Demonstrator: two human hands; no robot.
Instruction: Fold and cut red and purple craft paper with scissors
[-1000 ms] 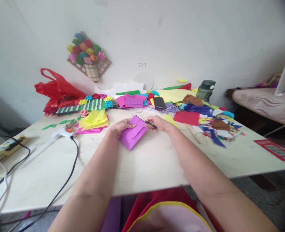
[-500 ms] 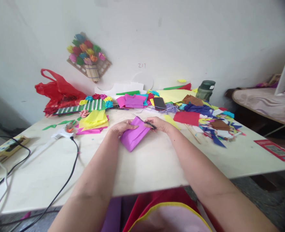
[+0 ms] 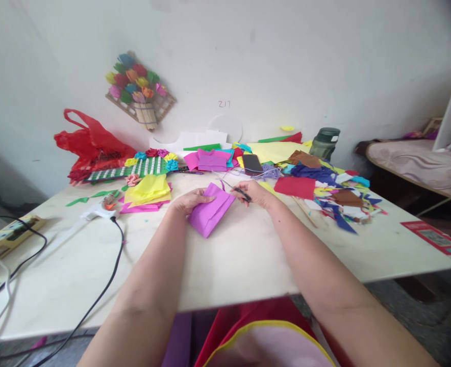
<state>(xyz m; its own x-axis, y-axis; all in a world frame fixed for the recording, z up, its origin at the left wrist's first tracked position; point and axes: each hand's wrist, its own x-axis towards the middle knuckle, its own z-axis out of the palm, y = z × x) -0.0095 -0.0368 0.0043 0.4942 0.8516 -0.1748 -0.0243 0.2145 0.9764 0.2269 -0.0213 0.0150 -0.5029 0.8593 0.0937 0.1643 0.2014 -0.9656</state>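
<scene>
A folded purple paper piece (image 3: pixel 210 212) lies near the middle of the white table (image 3: pixel 225 255). My left hand (image 3: pixel 189 200) pinches its upper left edge, fingers closed on the paper. My right hand (image 3: pixel 256 192) is closed round small black-handled scissors (image 3: pixel 236 189), whose blades point left at the paper's top right corner. A thin purple sliver sticks up at that corner.
Coloured paper scraps (image 3: pixel 336 196) litter the right side, with a red sheet (image 3: pixel 295 186), a phone (image 3: pixel 252 163) and a green bottle (image 3: pixel 325 142) behind. Yellow and pink sheets (image 3: pixel 148 193), a glue gun (image 3: pixel 97 209) with black cable, a power strip (image 3: pixel 9 234) and a red bag (image 3: pixel 91 145) lie left.
My right hand with the scissors has shifted slightly right and up, off the paper's edge. A thin strip now stands up at the paper's top corner. The left hand stays put.
</scene>
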